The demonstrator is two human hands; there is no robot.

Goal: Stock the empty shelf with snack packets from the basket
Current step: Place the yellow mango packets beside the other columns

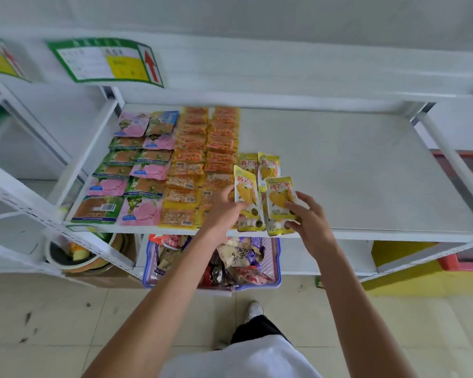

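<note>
The left hand (224, 205) is gripping a yellow packet (246, 192) and the right hand (309, 219) is pinching a second yellow packet (280, 197) by the front edge of the shelf (366, 173). Rows of packets (191, 165) are covering its left half; the right half is lying bare, and the basket (277, 257) below is holding plenty more.

shop, price tag (104, 61), stocked shelf (366, 170)
</note>
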